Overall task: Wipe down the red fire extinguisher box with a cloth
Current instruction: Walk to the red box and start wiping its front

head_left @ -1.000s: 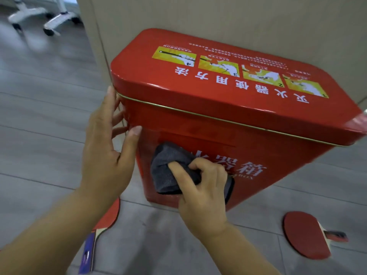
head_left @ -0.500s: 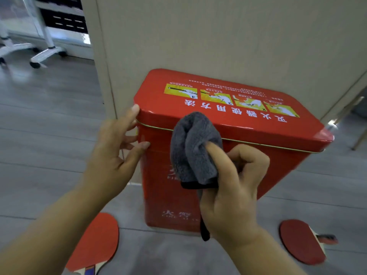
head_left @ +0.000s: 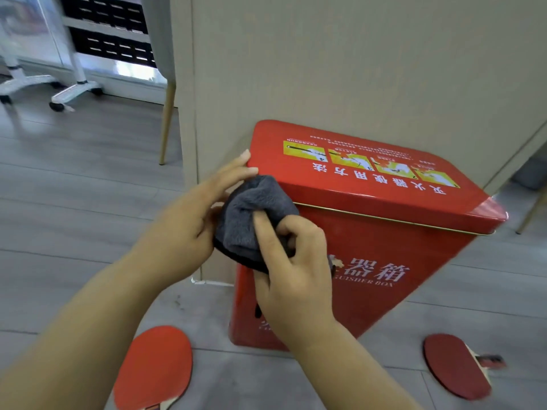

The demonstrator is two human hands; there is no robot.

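The grey plank floor (head_left: 74, 202) spreads out under everything, and a beige wall panel (head_left: 355, 69) rises behind. The red fire extinguisher box (head_left: 399, 261) stands upright on the floor with its back against that panel. Its lid is on, yellow instruction pictures and white characters across the top, more white lettering on the front face.

My left hand (head_left: 189, 220) reaches to the box's near left corner. Its fingers are stretched out fairly straight, the tips touching the edge of the lid there, and they close round nothing. Whether the palm touches the cloth I cannot tell.

My right hand (head_left: 296, 279) is in front of the box face. Its fingers are curled tight and the thumb presses down, gripping the grey cloth (head_left: 251, 214). The cloth is bunched into a soft wad with a dark hem below. It sits between my two hands at the lid's left front corner, over the rim.

A bright red paddle (head_left: 154, 368) lies flat on the floor just left of the box base. A darker red paddle (head_left: 455, 365) lies well off to the right. Far back on the left are a white wheeled stand (head_left: 74, 93) and a thin gold chair leg (head_left: 167, 122).
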